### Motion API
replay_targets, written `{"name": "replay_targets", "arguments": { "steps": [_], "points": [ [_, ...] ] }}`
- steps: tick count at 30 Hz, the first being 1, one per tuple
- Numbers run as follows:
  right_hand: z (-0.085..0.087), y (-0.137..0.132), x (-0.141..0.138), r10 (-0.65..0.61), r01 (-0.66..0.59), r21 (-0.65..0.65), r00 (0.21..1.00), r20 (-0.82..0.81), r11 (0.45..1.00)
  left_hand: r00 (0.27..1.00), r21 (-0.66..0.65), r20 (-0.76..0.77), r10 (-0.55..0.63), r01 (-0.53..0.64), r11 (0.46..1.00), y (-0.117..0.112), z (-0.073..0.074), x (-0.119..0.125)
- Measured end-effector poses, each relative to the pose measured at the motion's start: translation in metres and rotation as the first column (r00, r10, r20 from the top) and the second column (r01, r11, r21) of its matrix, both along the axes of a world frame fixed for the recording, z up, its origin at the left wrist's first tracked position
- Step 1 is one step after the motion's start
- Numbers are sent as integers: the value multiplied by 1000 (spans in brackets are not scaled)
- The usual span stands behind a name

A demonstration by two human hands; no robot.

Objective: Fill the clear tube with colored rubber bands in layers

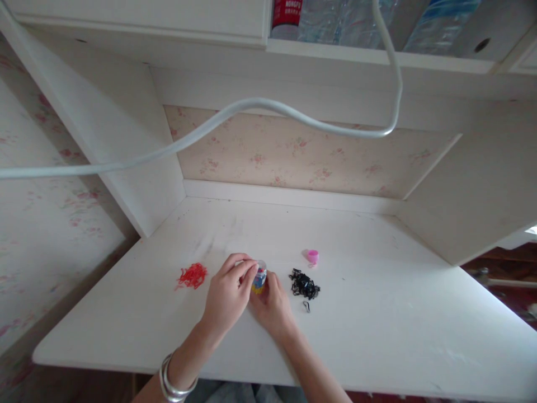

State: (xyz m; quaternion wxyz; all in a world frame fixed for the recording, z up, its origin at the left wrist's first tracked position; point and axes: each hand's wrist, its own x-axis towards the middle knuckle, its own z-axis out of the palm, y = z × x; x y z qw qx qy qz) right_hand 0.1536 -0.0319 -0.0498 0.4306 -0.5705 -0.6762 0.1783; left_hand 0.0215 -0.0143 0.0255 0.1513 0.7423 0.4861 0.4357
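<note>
Nearest the desk's front edge, silver bangles [174, 383] are worn on the left wrist, and both forearms are angled in toward the middle of the white desk [377, 313]. A bit further in, a small clear jar [260, 277] with colourful stuff inside is sandwiched between both hands, roughly mid-desk. Whether it's actually resting on the surface can't be told.

The left hand [229, 294] is curled over it from the left side, with fingertips [250, 268] pinched close together at the jar's top, barely any gap showing. The right hand [273, 305] is wrapped round the lower right side, closed snug against it. Looks like the base is being steadied by one hand so the top can be worked by the other, tbh.

Flanking the hands, a red pile of tiny bands [192, 275] is laid out to the left and a black pile of bands [304, 285] to the right. They're set well apart, probably so the colours aren't mixed. One stray black band [307, 307] is lying just on the near side of the black pile. Slightly further back, a pink cap [312, 257] is parked by itself, clear of the hands.

Past all that, floral wallpaper [293, 157] is seen at the back, a white cable [251, 106] is slung across, and bottles [335, 19] are stashed on the shelf up top.
</note>
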Motion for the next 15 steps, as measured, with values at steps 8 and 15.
{"name": "replay_targets", "arguments": {
  "steps": [8,15],
  "points": [
    [-1,0,1,-17,18,-26,999,35,1000,994,-61,63,85,-81,995,2,-9,-21],
    [-2,0,0,-34,35,-37,999,20,999,981,-168,-63,183,-191,967,-9,-55,-63]
  ]
}}
